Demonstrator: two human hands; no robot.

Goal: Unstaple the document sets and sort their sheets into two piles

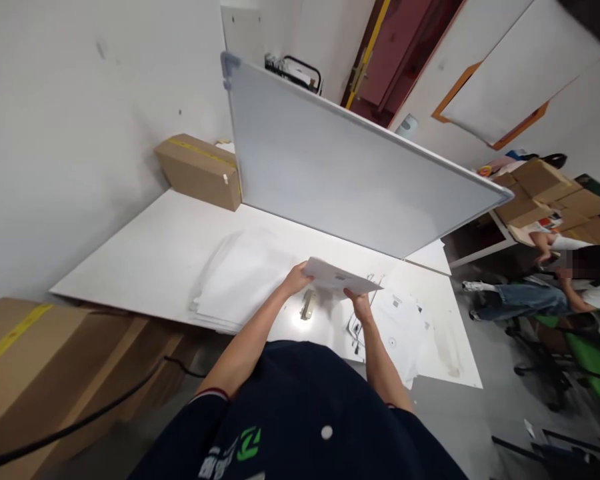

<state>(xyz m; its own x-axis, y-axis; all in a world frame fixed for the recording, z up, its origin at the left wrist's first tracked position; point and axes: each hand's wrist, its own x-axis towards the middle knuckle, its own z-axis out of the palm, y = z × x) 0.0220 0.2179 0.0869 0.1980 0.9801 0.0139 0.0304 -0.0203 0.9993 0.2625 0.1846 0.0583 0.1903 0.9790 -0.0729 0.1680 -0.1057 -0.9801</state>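
Between my two hands, a white sheet (340, 275) is held up, tilted, above the white table (145, 260). My left hand (299, 279) grips its left end. At its lower right edge, my right hand (359, 301) has hold of it too. A small metallic-looking piece (308, 305) lies on the table below the sheet. Left of my hands is a stack of large white sheets (240, 280). On the right, printed white papers (397, 327) are spread out, with thin dark wire-like pieces (354, 331) by their left edge.
A whiteboard panel (330, 153) stands along the table's far edge. Beside it is a cardboard box (200, 170). More cardboard (45, 373) stands at the lower left, with a black cable (90, 425) across it. At the right, a person (535, 297) sits near other boxes (540, 180).
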